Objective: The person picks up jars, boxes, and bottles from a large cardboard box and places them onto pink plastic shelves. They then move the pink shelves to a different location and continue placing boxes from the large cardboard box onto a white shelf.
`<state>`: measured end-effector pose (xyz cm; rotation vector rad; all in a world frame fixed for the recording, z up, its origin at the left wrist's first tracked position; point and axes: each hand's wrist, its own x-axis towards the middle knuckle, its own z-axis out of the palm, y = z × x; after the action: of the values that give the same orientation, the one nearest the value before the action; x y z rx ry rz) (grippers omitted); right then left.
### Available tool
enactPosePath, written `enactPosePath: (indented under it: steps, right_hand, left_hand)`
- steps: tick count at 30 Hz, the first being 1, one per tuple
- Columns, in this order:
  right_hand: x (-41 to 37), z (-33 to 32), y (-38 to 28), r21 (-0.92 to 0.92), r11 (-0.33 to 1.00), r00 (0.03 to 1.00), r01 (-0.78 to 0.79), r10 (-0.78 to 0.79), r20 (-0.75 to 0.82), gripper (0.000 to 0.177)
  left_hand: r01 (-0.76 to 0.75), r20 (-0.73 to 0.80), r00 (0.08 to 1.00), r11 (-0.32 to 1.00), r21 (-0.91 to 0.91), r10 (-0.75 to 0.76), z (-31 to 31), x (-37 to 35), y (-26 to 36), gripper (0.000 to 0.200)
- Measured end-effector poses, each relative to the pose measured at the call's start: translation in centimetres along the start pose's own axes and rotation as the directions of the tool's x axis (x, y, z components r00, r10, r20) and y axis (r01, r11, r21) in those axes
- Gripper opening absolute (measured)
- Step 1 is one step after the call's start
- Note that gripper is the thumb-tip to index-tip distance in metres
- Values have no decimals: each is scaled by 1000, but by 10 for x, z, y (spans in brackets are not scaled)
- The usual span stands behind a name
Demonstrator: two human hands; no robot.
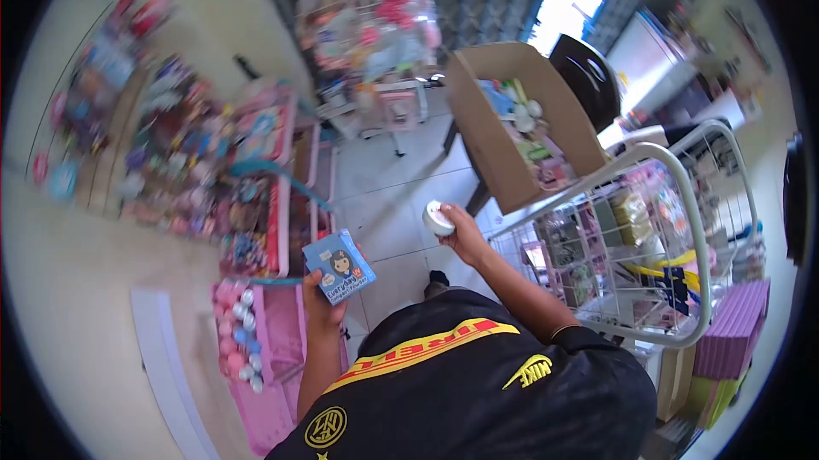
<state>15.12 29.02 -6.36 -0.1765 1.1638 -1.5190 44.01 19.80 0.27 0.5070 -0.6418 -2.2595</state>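
Note:
My left hand (pixel 322 305) is closed around a small stack of blue boxes (pixel 338 267) with a cartoon girl's face and lettering on the top one. In my right hand (pixel 467 241) is a small round white container (pixel 438 218), gripped at its edge. It is held in front of my body, apart from the boxes. Beyond that hand, an open cardboard box (pixel 489 153) has several small packages and round white items inside.
Pink tiered shelving (pixel 286 324) with many small goods stands to the left. A white wire rack (pixel 695 268) is close on the right, near stacked purple boxes (pixel 732 328). Hanging goods (pixel 367 29) are at the back, over the tiled floor (pixel 375 191).

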Motion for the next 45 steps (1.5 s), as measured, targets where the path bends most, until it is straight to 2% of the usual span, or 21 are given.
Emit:
enactPosePath:
  steps: [5,13,15,17,19,20,22,23,26,27,29,30,31,32,34,35,37,39,41,44,45]
  right_hand:
    - [8,-45,-100,-17,953,940,304,-303,-159,34]
    - [51,-99,-144,26,919,893,393,-375,-250,34]
    - [80,-116,-152,135,781,732,610,-490,-474,37]
    - [87,-130,-187,168,672,594,721,-477,-648,35]
    - [121,-173,-198,86,639,456,764,-440,-774,40]
    - [145,-206,-191,85,636,445,767,-431,-785,40]
    - [188,-261,-171,-120,843,340,525,-337,-878,38]
    - [192,-258,-176,-160,922,335,352,-284,-899,44]
    - [215,-258,-177,-149,985,492,90,-174,-853,53]
    - [217,-255,-177,-141,986,486,93,-168,-858,53]
    - [216,-239,-189,-91,990,558,110,-138,-818,50]
    - [213,-225,-197,-168,969,576,180,-242,-781,46]
    - [212,-209,-204,-238,920,603,311,-384,-699,43]
    - [196,-182,-223,-244,926,723,289,-378,-578,48]
    - [182,-132,-243,-211,906,841,366,-419,-342,61]
    - [183,-121,-243,-210,908,839,364,-417,-349,61]
    - [187,-111,-242,-545,763,755,347,-572,-320,74]
    - [192,-138,-244,-478,807,767,348,-538,-349,83]
    - [194,-157,-250,-73,971,815,226,-230,-533,85]
    - [244,-198,-228,-48,975,658,217,-182,-730,80]
    - [261,-209,-224,-49,976,662,214,-181,-728,80]
  left_hand:
    - [167,94,980,983,74,-173,62,113,-39,79]
    - [336,138,925,931,141,-354,89,229,-71,76]
    - [395,159,895,906,153,-417,94,261,-73,75]
    - [446,177,864,879,165,-472,101,295,-74,74]
    - [497,151,835,843,203,-529,109,328,-71,71]
    - [510,150,826,834,210,-543,106,346,-72,71]
    - [565,63,808,800,202,-586,93,382,-77,66]
    - [574,68,799,791,211,-598,103,396,-77,66]
    - [585,72,749,708,395,-659,126,440,-83,62]
    - [590,71,742,700,402,-666,131,454,-86,62]
    - [593,87,687,627,505,-721,146,480,-99,58]
    - [592,94,684,625,509,-724,154,491,-107,58]
    - [573,107,680,617,539,-725,163,500,-117,56]
    - [556,118,675,608,567,-728,171,506,-126,54]
    - [534,140,648,578,617,-748,178,520,-145,48]
    - [539,141,642,574,617,-754,185,522,-151,48]
    - [540,105,638,540,645,-763,195,523,-161,50]
    - [586,83,623,535,609,-778,186,530,-169,49]
    - [689,-8,589,497,528,-808,180,531,-165,49]
    - [693,-33,599,497,522,-800,160,535,-157,50]
    - [706,-47,597,497,504,-801,156,535,-155,49]
